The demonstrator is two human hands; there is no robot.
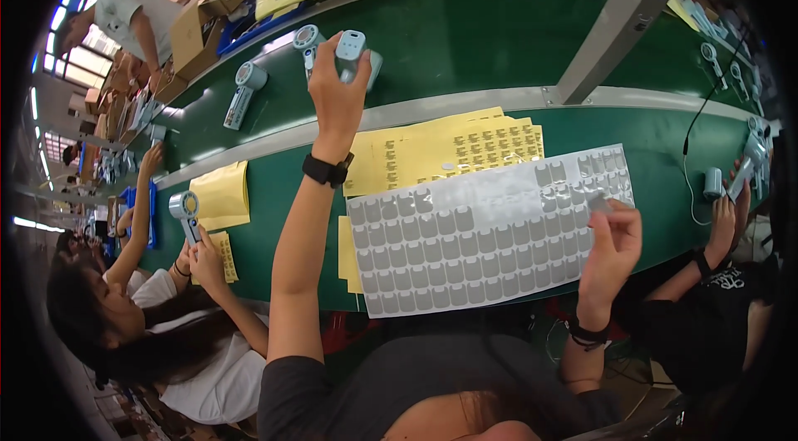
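Observation:
My left hand (339, 100) reaches out over the far part of the bench, its thumb and fingers closed round a light blue handheld fan (351, 45). The small end face of that fan points toward me; much of its body is hidden. Between thumb and fingertips, my right hand (613, 246) pinches a small grey sticker (598, 202). This hand is over the right side of a large white sheet (507, 206) with rows of grey rounded stickers. Several places on the sheet's upper part are bare.
Beneath the sheet lie yellow label sheets (399, 160). Two more fans stand or lie past the metal rail, one a fan (244, 95) left of my hand. A metal post (611, 29) rises at right. Co-workers sit on both sides, the left one holding a fan (184, 210).

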